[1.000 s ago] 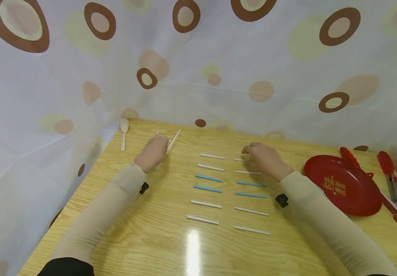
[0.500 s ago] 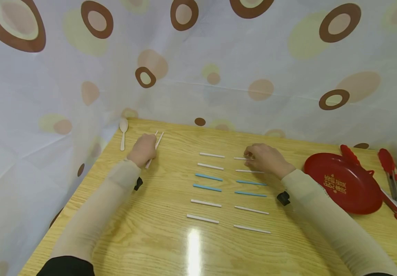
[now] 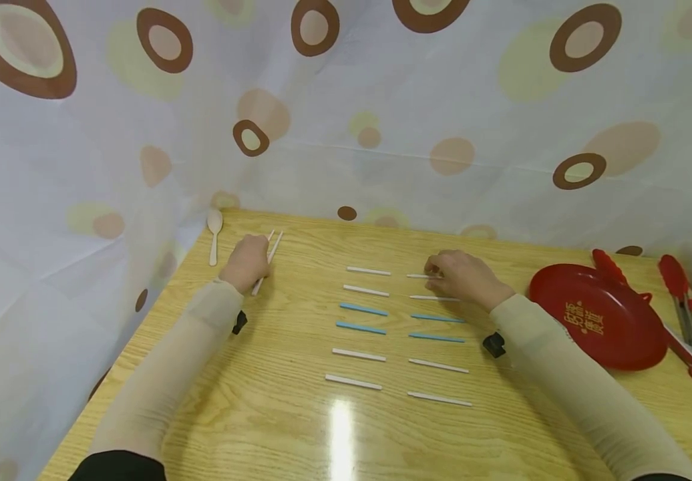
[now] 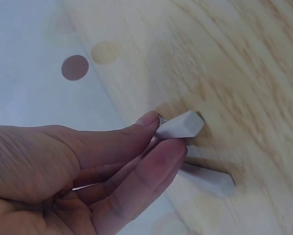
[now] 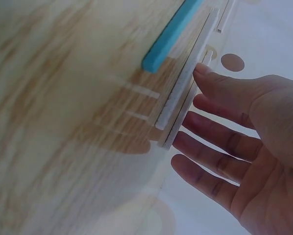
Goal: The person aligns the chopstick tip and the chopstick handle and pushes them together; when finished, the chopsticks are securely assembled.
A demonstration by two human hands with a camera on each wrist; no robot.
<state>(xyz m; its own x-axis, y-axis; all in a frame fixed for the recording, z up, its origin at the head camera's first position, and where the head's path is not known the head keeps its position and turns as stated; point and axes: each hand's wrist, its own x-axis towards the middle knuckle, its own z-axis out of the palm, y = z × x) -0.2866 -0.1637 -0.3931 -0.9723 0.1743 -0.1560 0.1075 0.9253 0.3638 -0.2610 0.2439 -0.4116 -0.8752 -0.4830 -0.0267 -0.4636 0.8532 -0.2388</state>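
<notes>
My left hand (image 3: 246, 261) is at the back left, pinching a white square-ended chopstick (image 4: 183, 125) between thumb and fingers. A second white chopstick (image 4: 208, 181) lies close beside it on the wood. My right hand (image 3: 463, 275) rests over the back of the right column of short, thin sticks. In the right wrist view its fingers are spread and fairly straight, with the thumb tip right at the edge of a white stick (image 5: 183, 81). Near it lies a blue stick (image 5: 168, 39). Two columns hold white and blue sticks, such as this blue stick (image 3: 361, 328), lying crosswise.
A pale spoon (image 3: 214, 230) lies at the back left corner. On the right is a red oval plate (image 3: 616, 327) with gold characters, partly over red-handled utensils. Red-tipped tongs (image 3: 685, 314) lie beside it. Patterned cloth (image 3: 334, 153) hangs along the table's back and left.
My left hand has moved left with its chopstick, which now lies nearly parallel beside the other one. My right hand has barely shifted, and the sticks in the columns stay put.
</notes>
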